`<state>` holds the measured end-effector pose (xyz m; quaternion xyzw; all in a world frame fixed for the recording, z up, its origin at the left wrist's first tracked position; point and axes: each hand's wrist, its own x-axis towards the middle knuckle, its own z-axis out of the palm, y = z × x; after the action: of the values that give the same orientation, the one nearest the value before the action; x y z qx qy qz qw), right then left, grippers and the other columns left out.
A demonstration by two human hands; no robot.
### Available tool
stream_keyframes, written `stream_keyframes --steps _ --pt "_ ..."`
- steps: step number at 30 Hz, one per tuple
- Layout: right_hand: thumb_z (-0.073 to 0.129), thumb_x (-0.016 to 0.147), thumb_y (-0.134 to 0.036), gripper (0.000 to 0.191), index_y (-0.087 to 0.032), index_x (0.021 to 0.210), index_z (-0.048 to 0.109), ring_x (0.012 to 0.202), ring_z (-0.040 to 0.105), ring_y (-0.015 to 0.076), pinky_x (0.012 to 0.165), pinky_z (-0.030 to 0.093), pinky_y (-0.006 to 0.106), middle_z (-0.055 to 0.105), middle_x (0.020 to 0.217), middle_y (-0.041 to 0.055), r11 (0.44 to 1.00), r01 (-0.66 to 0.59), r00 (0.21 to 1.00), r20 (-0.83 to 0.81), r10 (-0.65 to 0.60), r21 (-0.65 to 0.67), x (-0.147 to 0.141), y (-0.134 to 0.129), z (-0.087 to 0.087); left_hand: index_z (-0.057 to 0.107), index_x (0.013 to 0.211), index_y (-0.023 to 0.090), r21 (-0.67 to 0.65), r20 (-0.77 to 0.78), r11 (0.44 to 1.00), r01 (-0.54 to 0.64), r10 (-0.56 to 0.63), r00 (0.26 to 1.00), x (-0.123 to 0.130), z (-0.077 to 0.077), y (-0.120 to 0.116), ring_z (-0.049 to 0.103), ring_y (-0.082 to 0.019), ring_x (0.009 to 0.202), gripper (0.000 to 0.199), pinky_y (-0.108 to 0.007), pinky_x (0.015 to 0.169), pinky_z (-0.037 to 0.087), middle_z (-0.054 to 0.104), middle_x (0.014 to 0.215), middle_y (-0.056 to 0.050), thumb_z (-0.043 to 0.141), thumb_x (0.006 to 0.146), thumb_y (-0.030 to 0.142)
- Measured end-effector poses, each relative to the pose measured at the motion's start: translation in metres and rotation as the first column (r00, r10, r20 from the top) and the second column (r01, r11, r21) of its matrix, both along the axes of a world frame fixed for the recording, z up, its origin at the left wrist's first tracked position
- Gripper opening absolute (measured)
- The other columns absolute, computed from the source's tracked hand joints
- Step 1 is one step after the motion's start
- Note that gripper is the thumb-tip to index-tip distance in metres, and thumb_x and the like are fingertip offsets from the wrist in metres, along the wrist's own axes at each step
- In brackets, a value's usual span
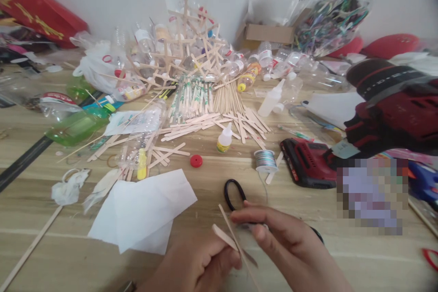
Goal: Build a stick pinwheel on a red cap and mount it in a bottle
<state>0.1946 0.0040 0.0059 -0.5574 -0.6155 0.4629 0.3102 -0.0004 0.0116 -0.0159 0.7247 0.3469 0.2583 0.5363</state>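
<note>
My left hand [201,260] is closed on wooden craft sticks, pinched between thumb and finger. One short stick [224,237] points up to the left, and a longer stick [236,237] crosses it at an angle. Close on the right, my right hand [287,242] has its thumb and forefinger apart, the forefinger tip beside the longer stick. Whether it touches the stick is hard to tell. Beneath that hand lie black-handled scissors [234,195], mostly covered. White paper sheets [147,212] rest left of my hands.
A red cordless drill [310,162] stands at right, beside a thread spool [266,161]. Ahead are a small glue bottle [224,139], a red cap [196,161] and scattered craft sticks [191,127]. Plastic bottles [265,57] and a stick lattice [186,41] crowd the back.
</note>
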Motion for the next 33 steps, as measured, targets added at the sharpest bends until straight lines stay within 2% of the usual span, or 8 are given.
stream_keyframes --steps 5,10,16,20,22,24,27,33 --pt "0.066 0.083 -0.05 0.03 -0.023 0.072 0.057 0.099 0.068 0.021 0.084 0.053 0.029 0.073 0.102 0.0052 0.969 0.195 0.942 -0.246 -0.228 -0.151 -0.004 0.002 -0.004 0.065 0.079 0.019 0.02 0.01 1.0 0.012 -0.012 1.0 0.001 -0.01 -0.003 0.064 -0.012 0.066 0.038 -0.016 0.058 0.043 0.071 0.074 -0.002 0.036 0.097 0.037" --pt "0.06 0.089 -0.046 0.029 -0.022 0.073 0.057 0.095 0.063 0.0153 0.085 0.05 0.024 0.067 0.112 0.0048 0.969 0.161 0.915 -0.339 -0.217 -0.186 -0.003 0.003 -0.006 0.065 0.08 0.019 0.014 0.014 0.999 0.042 -0.042 0.999 0.0 -0.004 -0.003 0.064 -0.012 0.066 0.036 -0.016 0.059 0.043 0.072 0.076 -0.002 0.038 0.096 0.035" --pt "0.053 0.092 -0.049 0.042 -0.02 0.065 0.068 0.058 0.052 0.0119 0.059 0.042 0.022 0.059 0.059 -0.0001 0.976 0.202 0.895 -0.388 -0.219 -0.086 0.0 0.001 -0.007 0.065 0.078 0.017 -0.086 -0.089 0.996 0.033 -0.041 0.995 -0.001 0.015 -0.002 0.064 -0.012 0.069 0.037 -0.015 0.059 0.042 0.072 0.077 -0.003 0.04 0.096 0.037" --pt "0.056 0.091 -0.045 0.044 -0.021 0.056 0.064 0.059 0.054 0.013 0.056 0.042 0.024 0.06 0.06 0.0013 0.96 0.279 0.868 -0.422 -0.261 -0.021 0.002 -0.001 -0.007 0.066 0.079 0.018 -0.057 -0.014 0.997 0.056 -0.057 0.998 -0.001 0.009 -0.002 0.064 -0.013 0.07 0.04 -0.016 0.061 0.043 0.071 0.077 -0.004 0.037 0.097 0.04" --pt "0.06 0.091 -0.04 0.027 -0.024 0.069 0.068 0.069 0.059 0.0131 0.062 0.046 0.022 0.067 0.076 0.0013 0.948 0.315 0.85 -0.455 -0.264 0.038 0.003 -0.001 -0.007 0.066 0.082 0.018 -0.03 0.032 0.997 0.069 -0.068 0.997 -0.001 0.003 -0.002 0.065 -0.013 0.073 0.039 -0.017 0.064 0.044 0.072 0.08 -0.004 0.037 0.097 0.04" --pt "0.064 0.09 -0.034 0.011 -0.034 0.1 0.068 0.073 0.06 0.0111 0.066 0.049 0.02 0.07 0.093 -0.0005 0.958 0.28 0.861 -0.458 -0.221 0.065 0.003 -0.002 -0.008 0.067 0.084 0.019 -0.029 0.027 0.998 0.062 -0.061 0.998 -0.001 -0.001 -0.001 0.065 -0.015 0.074 0.04 -0.019 0.065 0.045 0.071 0.081 -0.004 0.036 0.097 0.041" --pt "0.068 0.087 -0.035 0.039 -0.043 0.123 0.055 0.074 0.061 0.0103 0.072 0.051 0.02 0.072 0.1 -0.0027 0.98 0.195 0.885 -0.437 -0.158 0.041 -0.003 -0.007 -0.008 0.067 0.084 0.02 -0.031 0.01 0.999 0.043 -0.043 0.999 0.0 0.0 -0.001 0.064 -0.015 0.072 0.042 -0.02 0.064 0.045 0.07 0.078 -0.004 0.035 0.097 0.044" --pt "0.079 0.069 -0.049 0.062 -0.043 0.125 0.053 0.094 0.067 0.0178 0.094 0.046 0.032 0.076 0.098 -0.0036 0.993 0.079 0.895 -0.432 -0.11 -0.089 -0.01 -0.014 -0.005 0.065 0.083 0.019 -0.038 0.016 0.999 -0.007 0.008 1.0 0.0 0.016 0.002 0.061 -0.013 0.069 0.035 -0.018 0.061 0.043 0.067 0.075 -0.002 0.039 0.097 0.038"
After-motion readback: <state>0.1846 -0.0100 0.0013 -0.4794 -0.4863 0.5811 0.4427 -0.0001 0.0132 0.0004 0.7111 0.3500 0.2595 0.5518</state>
